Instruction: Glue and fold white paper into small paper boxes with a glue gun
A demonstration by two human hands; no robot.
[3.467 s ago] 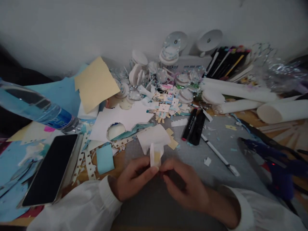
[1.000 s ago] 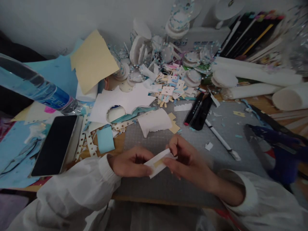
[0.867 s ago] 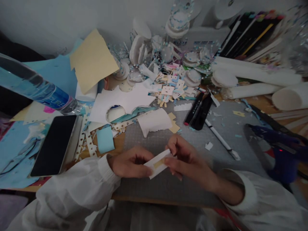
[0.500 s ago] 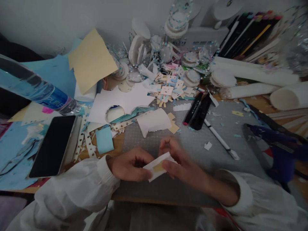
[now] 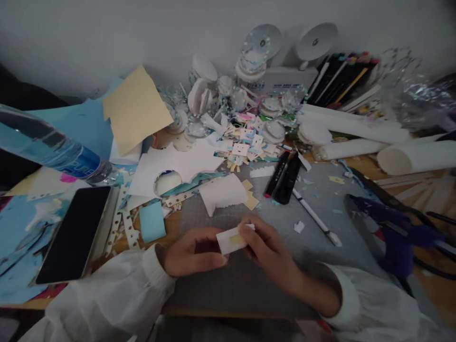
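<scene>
Just above the front of the grey cutting mat, a small folded white paper is held between my two hands, with a pale yellow patch on its face. My right hand pinches its right end, thumb across the front and fingers behind. At the left end, my left hand is closed on the paper, thumb by the lower edge and fingertips hidden behind. Beyond the hands lies a curled white paper piece beside a yellow cut-out. A light blue paper square is nearest my left wrist.
A phone and a tilted water bottle stand at left. Black markers, a white pen and a blue glue gun lie right. Small paper figures heap up at the back, before white paper rolls.
The folded white paper has turned more level, and my right thumb has moved up toward its upper right corner. My left thumb now sits at its lower edge. The camera view has shifted slightly.
</scene>
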